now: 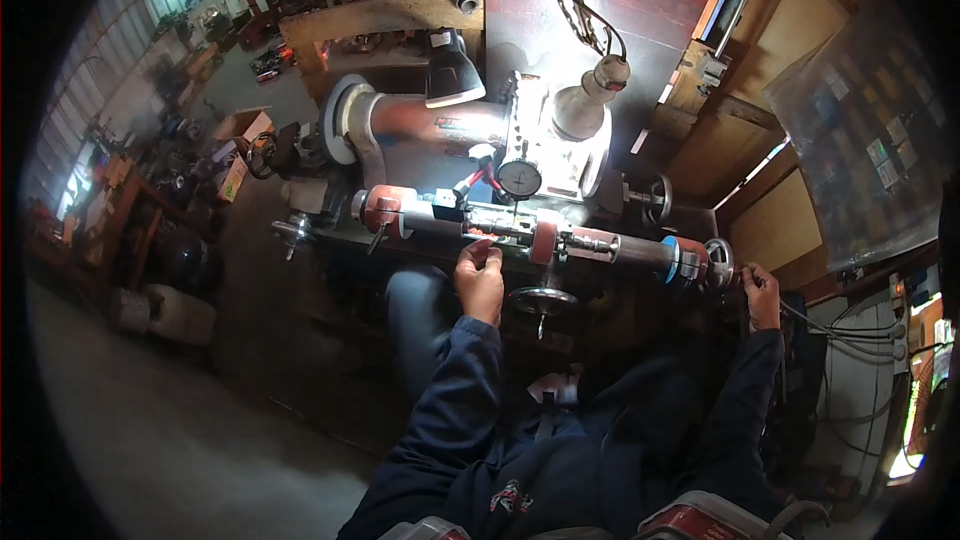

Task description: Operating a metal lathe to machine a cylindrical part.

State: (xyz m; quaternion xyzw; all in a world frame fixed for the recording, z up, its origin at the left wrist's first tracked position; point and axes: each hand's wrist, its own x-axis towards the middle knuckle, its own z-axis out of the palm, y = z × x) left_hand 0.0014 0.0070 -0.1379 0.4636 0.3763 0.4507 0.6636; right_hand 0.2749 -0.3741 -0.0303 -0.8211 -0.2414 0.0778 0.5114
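Note:
My left hand [479, 285] reaches up to the near side of a long machine spindle assembly [440, 223]. Its thumb and fingertips are closed together beside a stepped metal workpiece [515, 225]; whatever lies between them is too small to make out. A round dial gauge [519, 179] sits just above that workpiece, on a holder with red arms [470, 181]. Over on the right, my right hand [762, 292] has its fingers curled at the outer side of a small metal handwheel [718, 263], seemingly gripping its handle.
A lower handwheel with a crank [543, 300] sticks out toward me, close to my left forearm. Behind the spindle lies a thick reddish cylinder [435, 123] with a disc on its left end. A lamp [605, 80] hangs above. Cables [845, 325] run along the right.

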